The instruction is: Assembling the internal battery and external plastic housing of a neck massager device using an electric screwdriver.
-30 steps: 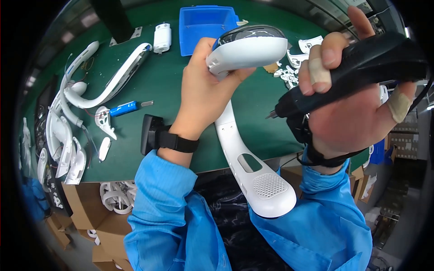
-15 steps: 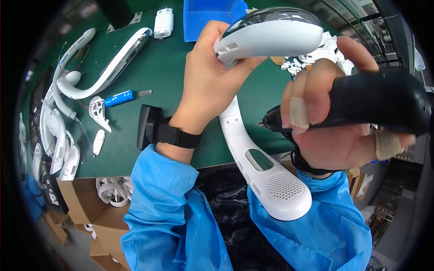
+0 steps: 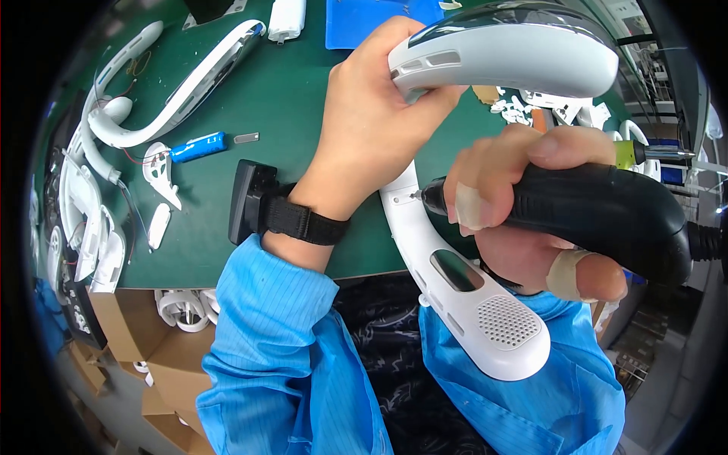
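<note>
My left hand (image 3: 371, 125) is closed around the bend of a white neck fan (image 3: 432, 235). One glossy dark-topped arm of the fan points right at the top; the other, with a round-holed grille and an oval window, curves down toward my lap. In my right hand (image 3: 489, 189) is a black electric screwdriver (image 3: 599, 216), held level with its tip pointing left. That tip meets the fan at small screw holes just below my left hand. Tan bandages wrap some right fingers. Whether a screw sits under the bit is too small to tell.
Another neck fan (image 3: 174, 106), a blue battery (image 3: 199, 147) and loose white shells (image 3: 83, 208) lie left on the green table. A blue bin (image 3: 360, 30) stands at the back. Small white parts (image 3: 514, 112) and a green-handled screwdriver (image 3: 628, 155) are right; cardboard boxes (image 3: 178, 368) stand lower left.
The screwdriver has come left and its tip now meets the fan's screw holes. The fan and my left hand have shifted slightly right; my raised right finger has come down.
</note>
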Available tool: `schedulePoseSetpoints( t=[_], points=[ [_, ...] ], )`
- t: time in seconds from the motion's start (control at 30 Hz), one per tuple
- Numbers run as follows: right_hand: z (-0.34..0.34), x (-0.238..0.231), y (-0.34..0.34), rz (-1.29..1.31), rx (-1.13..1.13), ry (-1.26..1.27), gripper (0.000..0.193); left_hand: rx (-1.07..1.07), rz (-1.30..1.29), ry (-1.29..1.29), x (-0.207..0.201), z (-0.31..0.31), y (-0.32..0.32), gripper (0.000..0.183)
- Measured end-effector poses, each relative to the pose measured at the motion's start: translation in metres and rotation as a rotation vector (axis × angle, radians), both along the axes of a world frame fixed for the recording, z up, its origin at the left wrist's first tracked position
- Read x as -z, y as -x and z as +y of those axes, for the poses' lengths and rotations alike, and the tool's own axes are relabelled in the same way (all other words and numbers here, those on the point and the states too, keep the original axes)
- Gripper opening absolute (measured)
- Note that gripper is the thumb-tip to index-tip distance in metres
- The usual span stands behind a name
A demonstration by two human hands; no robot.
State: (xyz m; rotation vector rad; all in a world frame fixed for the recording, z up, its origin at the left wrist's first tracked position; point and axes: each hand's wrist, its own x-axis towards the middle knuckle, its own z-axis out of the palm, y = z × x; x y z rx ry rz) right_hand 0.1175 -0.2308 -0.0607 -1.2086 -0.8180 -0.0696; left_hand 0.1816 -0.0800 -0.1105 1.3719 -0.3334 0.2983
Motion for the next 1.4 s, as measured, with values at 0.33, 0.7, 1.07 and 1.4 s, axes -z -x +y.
schedulePoseSetpoints(
  t=[0.33,0.7,1.07,1.4],
  points=[
    [0.009,0.000,0.004,-0.017,0.001,0.012,0.087,0.029,0.031,-0.064,-0.007,0.005,0.003,0.035],
    [0.008,0.001,0.005,0.006,-0.029,-0.050,0.086,-0.033,0.023,-0.040,-0.006,0.002,0.004,0.025],
    [-0.004,-0.011,-0.008,0.071,-0.105,-0.105,0.085,-0.007,0.077,-0.081,-0.013,0.005,0.003,0.023],
    [-0.040,-0.068,-0.056,0.015,0.297,-0.260,0.075,0.163,0.078,-0.228,-0.014,0.015,0.007,0.031]
  ],
)
